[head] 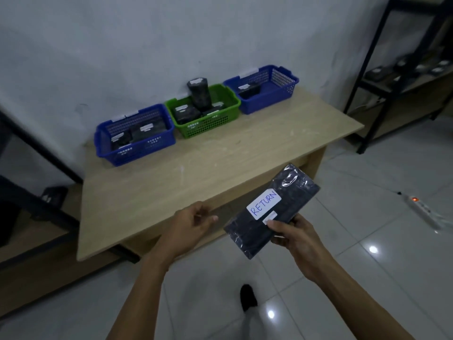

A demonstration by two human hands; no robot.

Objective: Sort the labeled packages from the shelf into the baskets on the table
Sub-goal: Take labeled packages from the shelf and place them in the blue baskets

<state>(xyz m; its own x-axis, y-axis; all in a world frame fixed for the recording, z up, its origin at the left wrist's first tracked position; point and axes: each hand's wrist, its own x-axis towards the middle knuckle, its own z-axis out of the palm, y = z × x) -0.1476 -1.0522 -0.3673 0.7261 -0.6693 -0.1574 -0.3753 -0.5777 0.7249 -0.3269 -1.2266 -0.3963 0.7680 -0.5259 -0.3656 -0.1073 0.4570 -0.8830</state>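
My right hand (pixel 289 235) grips a flat black wrapped package (pixel 289 192) by its near end, in front of the table's front edge; its white label reads RETURN. My left hand (pixel 193 224) hovers beside it with loosely curled fingers, holding nothing. Three baskets stand at the back of the wooden table (pixel 196 182): a blue basket (pixel 137 148) on the left, a green basket (pixel 208 123) in the middle, and a blue basket (pixel 267 100) on the right. Each holds black labeled packages; one stands upright in the green basket.
A black metal shelf (pixel 375 77) with more dark packages stands at the right by the wall. Another dark frame (pixel 36 148) is at the left. A white power strip (pixel 421 207) with a lit switch lies on the tiled floor.
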